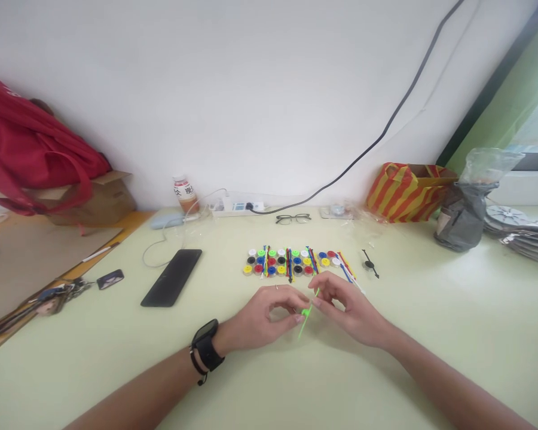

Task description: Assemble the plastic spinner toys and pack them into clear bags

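Observation:
A thin bright green spinner arrow (302, 326) with a hub at its middle is held tilted above the table's front part. My left hand (269, 316), with a black watch on its wrist, pinches it by the hub. The fingers of my right hand (345, 307) close on its upper end. Just beyond my hands, several round discs (281, 270) in white, green, red, blue, yellow and black lie in rows. Bundles of coloured arrows (289, 263) lie between them. A single black spinner arrow (370, 264) lies apart to the right.
A black phone (173, 278) and keys (58, 295) lie left. Along the wall are a bottle (186, 194), power strip (237, 207) and glasses (293, 219). A striped bag (406, 191), grey bag (464, 218) and stacked discs (531, 236) stand right; a red bag (36, 143) is left.

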### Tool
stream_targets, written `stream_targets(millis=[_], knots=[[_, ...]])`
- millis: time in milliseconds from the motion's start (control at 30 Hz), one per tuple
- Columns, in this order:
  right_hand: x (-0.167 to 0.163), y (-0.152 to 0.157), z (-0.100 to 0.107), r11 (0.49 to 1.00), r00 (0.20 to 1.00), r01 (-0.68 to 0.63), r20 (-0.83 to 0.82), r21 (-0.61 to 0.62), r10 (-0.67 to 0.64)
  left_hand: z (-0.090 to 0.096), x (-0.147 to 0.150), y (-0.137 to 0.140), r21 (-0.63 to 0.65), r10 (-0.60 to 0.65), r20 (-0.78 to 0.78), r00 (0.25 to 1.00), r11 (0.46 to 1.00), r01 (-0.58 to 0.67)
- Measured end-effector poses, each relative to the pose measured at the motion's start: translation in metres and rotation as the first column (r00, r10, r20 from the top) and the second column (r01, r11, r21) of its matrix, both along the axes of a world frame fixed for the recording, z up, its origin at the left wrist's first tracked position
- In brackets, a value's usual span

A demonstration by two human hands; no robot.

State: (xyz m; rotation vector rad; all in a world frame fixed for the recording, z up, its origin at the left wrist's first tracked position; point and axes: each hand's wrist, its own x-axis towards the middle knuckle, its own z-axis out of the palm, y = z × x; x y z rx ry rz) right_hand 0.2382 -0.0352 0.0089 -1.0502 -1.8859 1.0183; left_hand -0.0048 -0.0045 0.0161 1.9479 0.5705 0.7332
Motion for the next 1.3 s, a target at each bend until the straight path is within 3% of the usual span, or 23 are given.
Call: stream_targets(millis=[100,200,333,433,533,633,767,867,1067,1300], knots=[[0.002,0.002,-0.005,0.994,0.996,0.081,-0.04,0.078,-0.078,-0.004,0.001,0.004,-0.138,0.033,0.035,0.999,0.99,-0.028],[0.005,0.002,-0.007,0.961,0.986,0.161,0.001,0.224,-0.165,-0.007,0.0,0.008,-0.195,0.131,0.068,0.989,0.974,-0.115],[0.004,-0.001,-0.008,0.944,0.988,0.118,0.058,0.308,-0.142,-0.008,-0.001,0.012,-0.251,0.176,0.087,0.98,0.956,-0.15],[0.001,-0.004,-0.009,0.954,0.992,0.106,0.043,0.281,-0.122,-0.007,-0.001,0.012,-0.271,0.16,0.087,0.983,0.954,-0.131],[0.0,-0.005,-0.006,0.991,0.999,0.0,0.038,0.136,-0.005,-0.008,-0.002,0.012,-0.268,0.172,0.1,0.98,0.953,-0.14],[0.002,-0.003,-0.003,0.995,0.995,-0.094,-0.036,0.013,0.095,-0.01,-0.002,0.012,-0.261,0.191,0.108,0.976,0.952,-0.157],[0.001,-0.001,0.002,0.999,0.997,0.041,-0.058,-0.006,-0.042,-0.011,-0.002,0.011,-0.241,0.182,0.108,0.977,0.959,-0.152],[-0.005,-0.003,0.004,0.999,0.999,0.029,-0.036,-0.031,-0.03,-0.009,-0.002,0.008,-0.224,0.158,0.097,0.983,0.965,-0.134],[-0.009,-0.005,0.002,1.0,1.0,-0.015,0.018,-0.017,0.015,-0.008,-0.001,0.007,-0.211,0.136,0.096,0.986,0.971,-0.113],[-0.003,-0.005,-0.005,0.982,0.995,0.085,0.03,0.168,-0.091,-0.012,0.0,0.009,-0.215,0.163,0.108,0.981,0.967,-0.137]])
